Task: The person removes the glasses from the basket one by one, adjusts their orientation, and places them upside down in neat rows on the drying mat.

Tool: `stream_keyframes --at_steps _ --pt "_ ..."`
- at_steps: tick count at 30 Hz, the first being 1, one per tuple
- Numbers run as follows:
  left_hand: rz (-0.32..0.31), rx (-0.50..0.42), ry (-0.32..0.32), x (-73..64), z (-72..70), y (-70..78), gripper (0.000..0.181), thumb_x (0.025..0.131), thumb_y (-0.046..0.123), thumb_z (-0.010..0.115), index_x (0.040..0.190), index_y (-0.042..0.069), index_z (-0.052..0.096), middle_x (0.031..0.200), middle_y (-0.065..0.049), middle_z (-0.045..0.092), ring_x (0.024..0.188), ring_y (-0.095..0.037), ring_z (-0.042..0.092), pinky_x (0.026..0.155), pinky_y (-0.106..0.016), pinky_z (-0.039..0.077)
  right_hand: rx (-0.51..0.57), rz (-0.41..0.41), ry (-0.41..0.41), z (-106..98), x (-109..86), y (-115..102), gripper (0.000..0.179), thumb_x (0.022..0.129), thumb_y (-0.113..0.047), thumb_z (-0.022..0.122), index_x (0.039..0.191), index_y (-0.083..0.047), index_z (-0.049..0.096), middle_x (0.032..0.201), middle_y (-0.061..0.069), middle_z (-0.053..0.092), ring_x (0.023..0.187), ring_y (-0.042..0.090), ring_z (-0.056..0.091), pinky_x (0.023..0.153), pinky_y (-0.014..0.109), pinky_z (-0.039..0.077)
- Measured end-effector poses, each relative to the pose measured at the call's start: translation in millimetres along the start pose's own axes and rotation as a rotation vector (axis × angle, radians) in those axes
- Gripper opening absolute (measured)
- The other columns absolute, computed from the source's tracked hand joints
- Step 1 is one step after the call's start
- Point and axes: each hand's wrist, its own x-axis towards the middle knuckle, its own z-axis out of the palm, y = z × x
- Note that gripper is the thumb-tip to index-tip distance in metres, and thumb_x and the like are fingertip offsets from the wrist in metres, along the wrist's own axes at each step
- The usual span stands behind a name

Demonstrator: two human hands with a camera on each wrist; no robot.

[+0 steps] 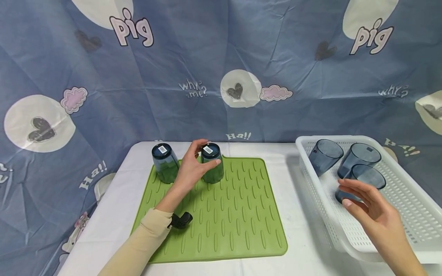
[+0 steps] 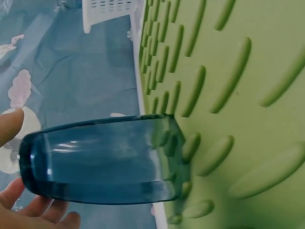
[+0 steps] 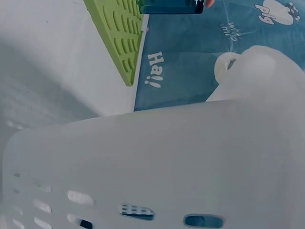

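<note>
In the head view my left hand (image 1: 195, 165) is at an upside-down blue glass (image 1: 212, 168) standing on a green ridged mat (image 1: 235, 214). Its fingers reach behind the glass's base and its thumb lies in front. The left wrist view shows the thumb (image 2: 9, 126) apart from the glass (image 2: 105, 162), with the other fingers close below its base. Another upturned glass (image 1: 166, 165) stands to the left. My right hand (image 1: 376, 214) hovers over a white basket (image 1: 319, 195), loosely curved and holding nothing, beside a blue glass (image 1: 369, 176).
Two more blue glasses, one (image 1: 326, 155) at the left and one (image 1: 360, 155) behind, stand or lean in the basket. A white cloth (image 1: 293, 230) covers the table. A printed blue curtain (image 1: 193, 50) hangs behind. A black device (image 1: 181, 220) sits on the left wrist.
</note>
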Motion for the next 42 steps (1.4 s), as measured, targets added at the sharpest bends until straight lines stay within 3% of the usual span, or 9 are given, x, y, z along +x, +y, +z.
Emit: stream_keyframes --at_steps 4,12,17,21,28,32,42 --pt "0.011 0.018 0.006 -4.5 -2.3 6.9 0.068 0.082 0.032 0.081 0.140 0.019 0.048 0.141 0.002 0.048 0.134 -0.021 0.040 0.110 -0.054 0.032 -0.015 -0.006 0.008 0.1 -1.0 -1.0 0.050 0.090 0.019 0.057 0.137 0.010 0.046 0.135 0.017 0.054 0.125 0.018 0.051 0.097 0.018 0.045" --pt "0.067 0.050 0.025 -13.3 -4.9 23.2 0.060 0.084 0.036 0.080 0.136 0.028 0.051 0.141 0.008 0.049 0.136 -0.019 0.038 0.112 -0.046 0.031 -0.030 -0.007 0.004 -7.1 -1.5 -3.7 0.050 0.090 0.019 0.056 0.138 0.011 0.045 0.135 0.016 0.055 0.126 0.019 0.050 0.097 0.018 0.044" --pt "0.096 0.017 -0.034 -21.3 -0.4 36.9 0.058 0.085 0.028 0.079 0.136 0.025 0.051 0.141 0.001 0.050 0.135 -0.017 0.040 0.112 -0.049 0.032 -0.091 0.012 0.033 -11.9 -2.1 -6.0 0.050 0.090 0.017 0.058 0.138 0.008 0.047 0.134 0.013 0.056 0.123 0.017 0.051 0.093 0.015 0.044" --pt "0.114 -0.005 -0.086 -26.2 4.4 42.1 0.058 0.085 0.024 0.079 0.136 0.024 0.051 0.140 0.003 0.051 0.133 -0.015 0.043 0.111 -0.048 0.033 -0.164 0.034 0.050 -17.1 -2.6 -6.6 0.051 0.089 0.016 0.061 0.138 0.005 0.049 0.132 0.009 0.058 0.119 0.014 0.053 0.090 0.013 0.044" --pt "0.142 -0.074 -0.140 -28.6 14.6 38.9 0.056 0.084 0.023 0.081 0.133 0.018 0.054 0.134 0.003 0.054 0.127 -0.015 0.048 0.111 -0.038 0.035 -0.388 0.046 0.050 -30.6 1.7 -6.5 0.051 0.090 0.007 0.065 0.138 -0.001 0.051 0.134 0.001 0.057 0.117 0.006 0.053 0.086 0.009 0.045" --pt "0.150 -0.099 -0.171 -30.4 20.6 37.4 0.056 0.084 0.021 0.081 0.133 0.018 0.054 0.133 0.003 0.056 0.126 -0.017 0.050 0.109 -0.040 0.038 -0.427 0.062 0.058 -41.4 5.7 -1.1 0.049 0.091 0.002 0.067 0.138 -0.005 0.052 0.134 -0.002 0.057 0.117 0.002 0.051 0.084 0.005 0.044" --pt "0.123 -0.102 -0.256 -36.4 28.2 37.2 0.055 0.085 0.027 0.080 0.132 0.024 0.053 0.131 0.005 0.055 0.126 -0.018 0.050 0.108 -0.043 0.039 -0.505 0.196 0.095 -66.5 13.3 12.7 0.050 0.093 -0.017 0.071 0.140 -0.015 0.052 0.128 -0.016 0.052 0.112 -0.006 0.045 0.080 -0.001 0.039"
